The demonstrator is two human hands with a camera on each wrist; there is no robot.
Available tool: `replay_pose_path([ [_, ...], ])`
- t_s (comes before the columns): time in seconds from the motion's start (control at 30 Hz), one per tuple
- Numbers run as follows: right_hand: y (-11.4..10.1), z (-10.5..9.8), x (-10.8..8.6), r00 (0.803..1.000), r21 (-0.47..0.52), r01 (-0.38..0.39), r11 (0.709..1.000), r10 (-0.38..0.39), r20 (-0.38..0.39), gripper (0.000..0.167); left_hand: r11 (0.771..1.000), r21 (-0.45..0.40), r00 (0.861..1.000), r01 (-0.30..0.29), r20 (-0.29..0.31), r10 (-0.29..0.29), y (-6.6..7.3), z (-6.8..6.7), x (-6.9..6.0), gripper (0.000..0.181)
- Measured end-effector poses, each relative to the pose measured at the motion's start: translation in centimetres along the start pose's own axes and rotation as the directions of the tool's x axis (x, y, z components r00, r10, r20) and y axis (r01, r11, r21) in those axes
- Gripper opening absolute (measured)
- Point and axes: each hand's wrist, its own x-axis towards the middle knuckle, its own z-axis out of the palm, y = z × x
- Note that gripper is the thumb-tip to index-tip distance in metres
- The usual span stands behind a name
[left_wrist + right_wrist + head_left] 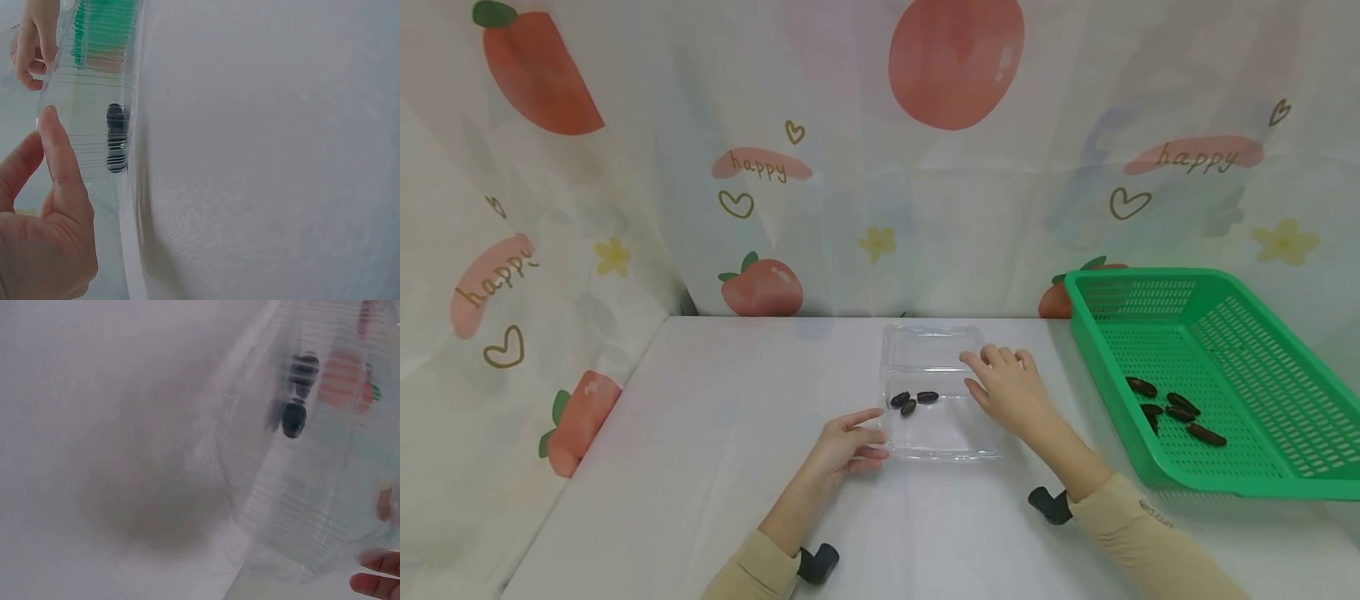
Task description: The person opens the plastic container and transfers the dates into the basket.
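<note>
A clear plastic clamshell box (955, 429) lies opened out on the white table, its lid part (932, 346) towards the back. Three dark brown, oval, date-like pieces (928, 397) sit together in its left part; they also show through the box wall in the left wrist view. My left hand (847, 446) holds the box's left edge, thumb and index finger at the rim (41, 115). Over the right side of the box is my right hand (1011, 392), its fingers loosely bent and apart, with nothing visible between them.
A green perforated basket (1105, 392) stands on the right of the table, holding several dark brown, date-like pieces (1206, 434). Behind the table hangs a printed curtain (835, 225). Black devices (1049, 505) sit at both wrists.
</note>
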Motion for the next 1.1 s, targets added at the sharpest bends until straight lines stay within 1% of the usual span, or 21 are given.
replay_pose_path([
  [0.1, -0.9, 0.7, 0.4, 1.0, -0.021, 0.021, 1.0, -0.021, 0.015, 0.033, 1.0, 0.005, 1.0, 0.0, -0.005, 0.0, 0.0, 0.0, -0.1, 0.049],
  [0.23, -1.9, 1.7, 0.7, 0.998, -0.056, 0.041, 0.998, -0.037, 0.06, 0.034, 1.0, 0.008, 1.0, 0.003, -0.01, -0.002, 0.0, 0.0, 0.0, 0.048],
  [0.37, -2.6, 2.4, 0.8, 0.989, -0.047, 0.048, 0.998, -0.041, 0.14, 0.036, 1.0, 0.008, 1.0, 0.002, -0.007, -0.002, 0.0, 0.0, 0.0, 0.048],
  [0.47, -3.1, 2.9, 0.8, 0.983, -0.036, 0.05, 0.998, -0.043, 0.178, 0.035, 1.0, 0.009, 1.0, 0.004, -0.006, -0.004, 0.0, 0.0, -0.1, 0.048],
  [0.77, -3.6, 4.4, 0.6, 0.978, -0.02, 0.056, 0.998, -0.051, 0.202, 0.035, 1.0, 0.01, 1.0, -0.003, 0.006, 0.003, 0.1, 0.1, 0.0, 0.049],
  [0.93, -3.7, 4.7, 0.5, 0.977, -0.013, 0.059, 0.998, -0.055, 0.206, 0.037, 1.0, 0.002, 1.0, 0.0, 0.003, 0.0, 0.1, 0.0, 0.1, 0.049],
  [1.1, -3.6, 4.9, 0.5, 0.974, 0.004, 0.058, 0.998, -0.058, 0.218, 0.034, 1.0, -0.001, 1.0, 0.002, 0.006, -0.002, 0.0, 0.0, 0.2, 0.049],
])
